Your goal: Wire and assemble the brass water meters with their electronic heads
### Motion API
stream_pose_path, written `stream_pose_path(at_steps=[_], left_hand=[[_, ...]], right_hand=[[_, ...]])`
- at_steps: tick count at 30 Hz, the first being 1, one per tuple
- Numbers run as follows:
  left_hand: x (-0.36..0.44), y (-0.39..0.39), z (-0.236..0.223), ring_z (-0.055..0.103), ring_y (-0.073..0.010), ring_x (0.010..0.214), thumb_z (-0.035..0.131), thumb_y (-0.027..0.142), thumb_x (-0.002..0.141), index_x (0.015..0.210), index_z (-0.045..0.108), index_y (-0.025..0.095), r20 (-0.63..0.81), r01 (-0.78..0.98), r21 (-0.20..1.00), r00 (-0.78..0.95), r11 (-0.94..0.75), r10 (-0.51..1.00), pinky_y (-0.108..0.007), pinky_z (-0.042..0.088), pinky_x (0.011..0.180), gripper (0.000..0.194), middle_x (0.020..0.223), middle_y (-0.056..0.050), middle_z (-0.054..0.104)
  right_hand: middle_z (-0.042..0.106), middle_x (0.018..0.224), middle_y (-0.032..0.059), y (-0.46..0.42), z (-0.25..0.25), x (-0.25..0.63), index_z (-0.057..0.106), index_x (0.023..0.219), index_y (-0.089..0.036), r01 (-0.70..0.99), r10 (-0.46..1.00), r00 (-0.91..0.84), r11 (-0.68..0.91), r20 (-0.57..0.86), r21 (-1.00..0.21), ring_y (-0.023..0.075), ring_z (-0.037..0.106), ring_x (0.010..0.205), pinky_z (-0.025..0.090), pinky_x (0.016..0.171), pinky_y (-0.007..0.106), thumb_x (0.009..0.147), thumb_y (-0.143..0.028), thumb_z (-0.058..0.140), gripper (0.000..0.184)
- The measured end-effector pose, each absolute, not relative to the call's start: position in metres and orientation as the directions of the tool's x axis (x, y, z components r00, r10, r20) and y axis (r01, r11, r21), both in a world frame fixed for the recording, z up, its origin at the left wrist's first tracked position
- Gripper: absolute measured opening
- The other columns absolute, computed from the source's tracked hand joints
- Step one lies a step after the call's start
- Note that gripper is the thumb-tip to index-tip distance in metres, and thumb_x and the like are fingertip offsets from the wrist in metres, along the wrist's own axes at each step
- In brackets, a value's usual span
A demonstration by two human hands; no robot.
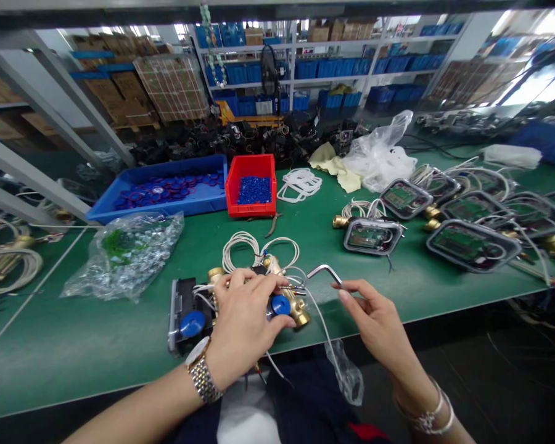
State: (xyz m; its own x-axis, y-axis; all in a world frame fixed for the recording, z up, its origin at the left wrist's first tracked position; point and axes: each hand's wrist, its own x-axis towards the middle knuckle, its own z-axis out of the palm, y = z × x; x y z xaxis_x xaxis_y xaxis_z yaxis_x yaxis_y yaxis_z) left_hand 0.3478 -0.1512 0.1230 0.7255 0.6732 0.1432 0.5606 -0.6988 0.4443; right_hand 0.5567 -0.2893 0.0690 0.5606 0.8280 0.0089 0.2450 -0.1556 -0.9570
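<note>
My left hand [247, 314] is wrapped over a brass meter assembly near the table's front edge, hiding much of it. To the right of these fingers show a brass fitting [300, 313] and a blue round cap [280, 304]. A black housing with a second blue cap [193, 323] lies left of the hand. Coiled white cable [240, 250] rests behind the assembly. Between thumb and fingers, my right hand [374, 314] grips an L-shaped hex key [324, 270], its short arm pointing left toward the brass parts, apart from them.
A blue tray [161, 209] of blue discs and a red bin [251, 206] of small blue parts stand behind. At left lies a plastic bag [124, 253] of small parts. White gaskets [300, 185] lie beside the bin. Several clear-covered meters [472, 243] crowd the right side.
</note>
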Motion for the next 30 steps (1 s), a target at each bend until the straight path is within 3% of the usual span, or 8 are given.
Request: stream_pose_path(at_steps=[7, 12, 15, 19, 23, 30], left_hand=[[0.342, -0.156, 0.120, 0.047, -0.0349, 0.122, 0.087, 0.054, 0.070, 0.123, 0.062, 0.036, 0.220, 0.516, 0.439, 0.732, -0.736, 0.645, -0.057, 0.036, 0.103, 0.061, 0.129, -0.005, 0.063], [0.340, -0.159, 0.110, 0.043, -0.0332, 0.135, 0.071, 0.048, 0.088, 0.116, 0.065, 0.029, 0.289, 0.494, 0.448, 0.709, -0.745, 0.644, -0.056, 0.034, 0.115, 0.035, 0.144, -0.007, 0.052], [0.341, -0.160, 0.101, 0.038, -0.0319, 0.143, 0.064, 0.038, 0.093, 0.109, 0.066, 0.027, 0.291, 0.485, 0.481, 0.698, -0.731, 0.655, -0.055, 0.033, 0.118, 0.020, 0.146, -0.007, 0.052], [0.341, -0.159, 0.093, 0.029, -0.0328, 0.150, 0.064, 0.036, 0.092, 0.100, 0.065, 0.026, 0.288, 0.482, 0.506, 0.687, -0.715, 0.667, -0.059, 0.027, 0.122, 0.013, 0.150, -0.006, 0.050], [0.342, -0.158, 0.089, 0.022, -0.0338, 0.154, 0.064, 0.038, 0.091, 0.099, 0.062, 0.025, 0.263, 0.485, 0.509, 0.699, -0.711, 0.665, -0.063, 0.022, 0.123, 0.016, 0.156, -0.006, 0.045], [0.344, -0.160, 0.087, 0.021, -0.0315, 0.155, 0.060, 0.034, 0.092, 0.098, 0.059, 0.024, 0.262, 0.516, 0.469, 0.694, -0.717, 0.670, -0.059, 0.022, 0.124, 0.012, 0.157, -0.007, 0.044]], right_hand=[[0.064, 0.079, 0.0028, -0.296, 0.062, 0.559, 0.070, 0.106, -0.018, 0.244, 0.830, 0.558, -0.175, -0.010, -0.954, 0.0141, 0.056, 0.067, 0.042, 0.054, 0.023, 0.095, -0.045, 0.063, 0.029], [0.061, 0.073, -0.0002, -0.296, 0.062, 0.559, 0.064, 0.089, -0.018, 0.253, 0.852, 0.521, -0.211, -0.050, -0.944, 0.0107, 0.048, 0.056, 0.035, 0.050, 0.023, 0.097, -0.047, 0.060, 0.031], [0.063, 0.078, 0.0004, -0.294, 0.063, 0.553, 0.062, 0.100, -0.019, 0.220, 0.894, 0.448, -0.130, -0.018, -0.967, 0.0121, 0.055, 0.064, 0.041, 0.056, 0.023, 0.102, -0.042, 0.054, 0.025], [0.062, 0.078, -0.0010, -0.286, 0.070, 0.545, 0.061, 0.115, -0.021, 0.274, 0.899, 0.425, -0.012, 0.110, -0.962, 0.0132, 0.059, 0.069, 0.047, 0.064, 0.025, 0.103, -0.035, 0.053, 0.020], [0.069, 0.093, 0.0024, -0.272, 0.087, 0.539, 0.066, 0.109, -0.023, 0.495, 0.921, 0.306, 0.063, 0.241, -0.867, 0.0147, 0.064, 0.081, 0.048, 0.072, 0.026, 0.104, -0.030, 0.052, 0.017], [0.070, 0.090, 0.0046, -0.237, 0.087, 0.529, 0.067, 0.101, -0.018, 0.753, 0.913, -0.063, 0.309, 0.404, -0.581, 0.0178, 0.059, 0.080, 0.044, 0.074, 0.031, 0.104, -0.023, 0.051, 0.017]])
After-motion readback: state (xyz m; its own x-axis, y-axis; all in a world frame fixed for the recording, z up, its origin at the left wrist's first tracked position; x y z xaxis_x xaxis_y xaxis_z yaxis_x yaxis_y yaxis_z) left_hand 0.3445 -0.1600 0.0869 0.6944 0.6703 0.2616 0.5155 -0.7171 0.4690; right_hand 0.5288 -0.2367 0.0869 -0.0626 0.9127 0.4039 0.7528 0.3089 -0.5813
